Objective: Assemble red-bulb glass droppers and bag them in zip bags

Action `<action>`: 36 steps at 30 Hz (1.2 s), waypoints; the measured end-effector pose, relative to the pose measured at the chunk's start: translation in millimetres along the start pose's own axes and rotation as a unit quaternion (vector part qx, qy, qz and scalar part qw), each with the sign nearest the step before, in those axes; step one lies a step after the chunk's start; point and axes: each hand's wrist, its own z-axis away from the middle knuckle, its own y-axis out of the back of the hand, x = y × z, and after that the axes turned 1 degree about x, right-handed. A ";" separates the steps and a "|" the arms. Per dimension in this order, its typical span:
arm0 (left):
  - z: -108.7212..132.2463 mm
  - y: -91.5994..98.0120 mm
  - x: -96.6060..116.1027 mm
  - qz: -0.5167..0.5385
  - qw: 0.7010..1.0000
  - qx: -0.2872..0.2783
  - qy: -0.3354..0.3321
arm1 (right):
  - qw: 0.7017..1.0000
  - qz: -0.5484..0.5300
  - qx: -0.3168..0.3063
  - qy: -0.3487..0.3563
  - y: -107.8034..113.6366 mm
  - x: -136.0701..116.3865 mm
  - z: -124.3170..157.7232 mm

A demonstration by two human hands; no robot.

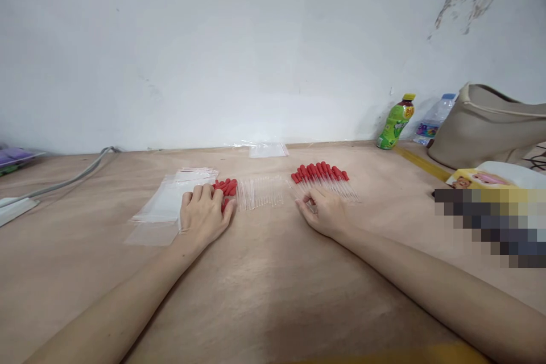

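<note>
My left hand [205, 215] lies palm down over a small pile of red rubber dropper bulbs [229, 186], its thumb spread from its fingers and part of the pile hidden under it. Beside it are clear zip bags [160, 202]. A row of thin clear tubes [260, 192] lies between my hands. My right hand [324, 211] is closed in a pinch, with a faint clear tube [293, 186] running out from its fingertips. Just beyond that hand, several droppers with red bulbs [319, 170] lie fanned out, their clear stems partly covered by it.
Another stack of clear bags [268, 150] lies against the wall. At the right are a green bottle [396, 123], a clear water bottle [433, 119], a beige bag [490, 125] and a yellow-and-white package [486, 176]. A grey cable [85, 172] crosses the table's left side.
</note>
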 end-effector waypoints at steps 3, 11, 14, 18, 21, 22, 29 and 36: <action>-0.8 -3.3 -2.3 -0.013 1.000 0.004 -0.010 | 1.000 -0.009 -0.001 -0.009 1.8 2.5 1.7; 2.0 5.7 16.3 0.176 0.983 0.018 -0.058 | 0.999 -0.041 -0.032 0.014 -1.4 3.7 -1.2; 7.1 5.8 30.6 0.321 0.944 -0.031 -0.071 | 0.994 -0.066 -0.059 0.060 -3.4 5.9 -1.7; 9.5 0.1 38.7 0.391 0.916 -0.058 -0.067 | 0.988 -0.084 -0.079 0.100 -4.5 6.2 -0.9; 7.9 -1.6 39.7 0.406 0.909 -0.066 -0.070 | 0.984 -0.081 -0.095 0.128 -1.2 0.8 0.3; 7.3 -1.2 40.2 0.414 0.905 -0.066 -0.069 | 0.982 -0.081 -0.102 0.138 0.3 -1.9 0.7; 5.9 4.9 46.0 0.491 0.865 -0.098 -0.034 | 0.974 -0.117 -0.115 0.159 2.7 -14.0 3.1; 6.4 0.3 47.5 0.558 0.818 -0.138 0.007 | 0.971 -0.147 -0.108 0.157 3.2 -16.8 2.8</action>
